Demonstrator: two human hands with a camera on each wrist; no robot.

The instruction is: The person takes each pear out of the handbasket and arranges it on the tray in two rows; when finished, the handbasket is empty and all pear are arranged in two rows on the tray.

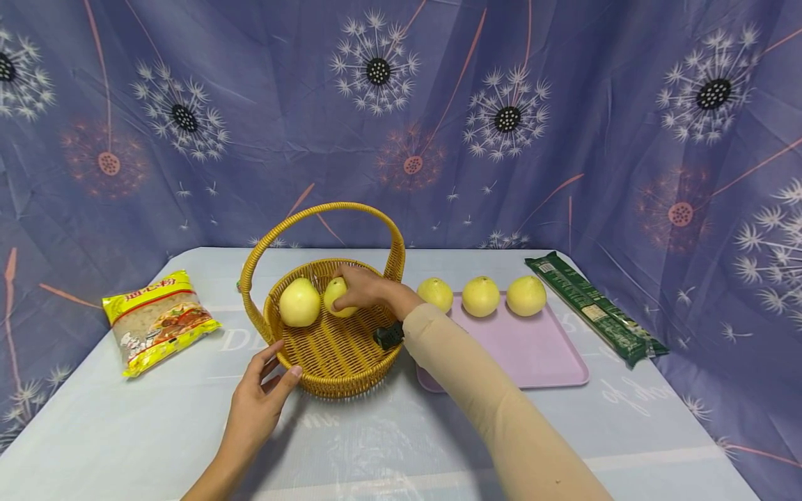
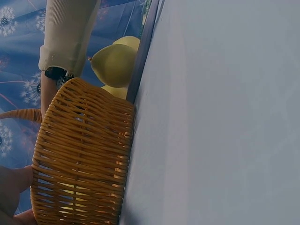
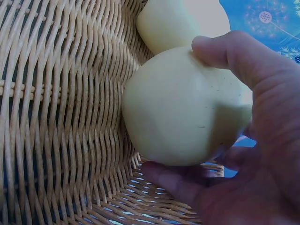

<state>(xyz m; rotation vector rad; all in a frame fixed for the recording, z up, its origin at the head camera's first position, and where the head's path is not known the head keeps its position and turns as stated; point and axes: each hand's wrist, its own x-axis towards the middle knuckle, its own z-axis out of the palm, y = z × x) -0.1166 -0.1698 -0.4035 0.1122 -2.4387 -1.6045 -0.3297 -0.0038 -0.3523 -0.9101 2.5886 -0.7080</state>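
Observation:
A yellow wicker basket (image 1: 338, 386) with a tall arched handle stands on the table. Inside it, my right hand (image 1: 365, 287) holds a pale yellow pear (image 3: 178, 110), thumb on one side and fingers on the other. Another pear (image 1: 299, 303) lies in the basket at its left, close beside the held one. My left hand (image 1: 260, 396) is at the basket's front left, its thumb and fingertips spread and touching the rim. In the left wrist view the left thumb (image 2: 21, 178) meets the basket's edge.
Right of the basket lies a pink tray (image 1: 520, 355) with pears (image 1: 480, 296) along its far side. A green long packet (image 1: 595, 306) lies beyond the tray. At far left is a yellow bag (image 1: 159, 320). A patterned cloth (image 1: 282, 104) hangs behind the table.

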